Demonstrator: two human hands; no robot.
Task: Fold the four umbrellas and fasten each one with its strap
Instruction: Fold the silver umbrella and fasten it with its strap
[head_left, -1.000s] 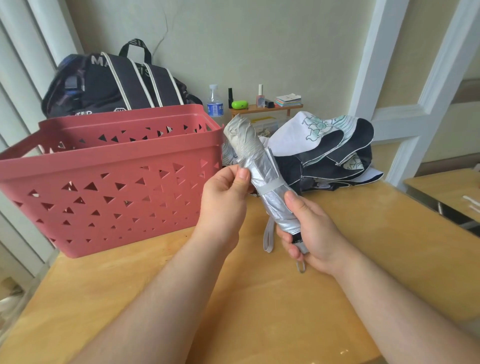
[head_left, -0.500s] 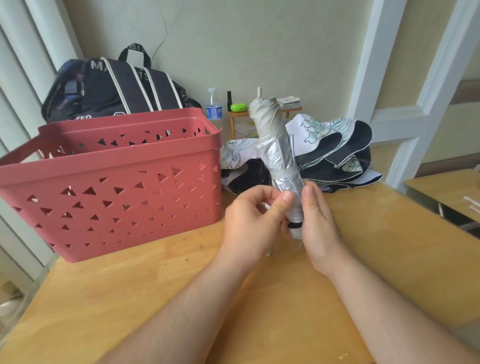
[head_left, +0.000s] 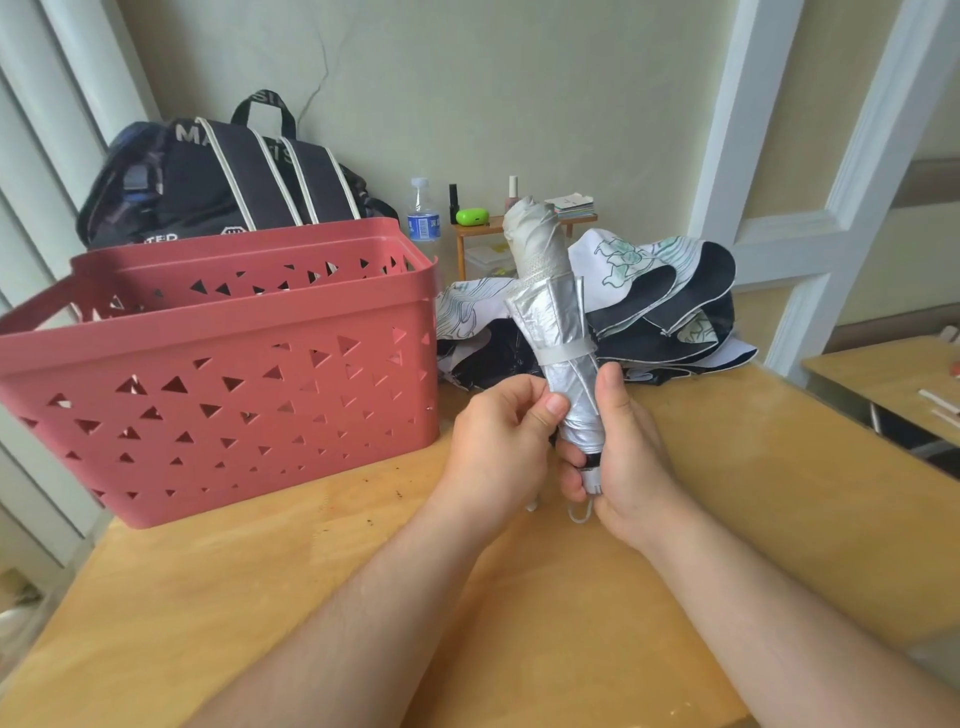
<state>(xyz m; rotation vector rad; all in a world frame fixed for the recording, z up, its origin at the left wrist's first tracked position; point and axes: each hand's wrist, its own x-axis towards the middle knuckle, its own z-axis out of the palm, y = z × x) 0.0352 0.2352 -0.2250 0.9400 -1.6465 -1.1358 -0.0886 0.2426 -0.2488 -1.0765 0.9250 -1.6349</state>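
Hands (head_left: 501, 436) grip upright umbrella (head_left: 556, 332).

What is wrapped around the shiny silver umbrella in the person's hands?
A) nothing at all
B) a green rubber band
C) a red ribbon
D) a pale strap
D: a pale strap circles the rolled silver umbrella just above where the left hand and right hand grip it upright over the wooden table.
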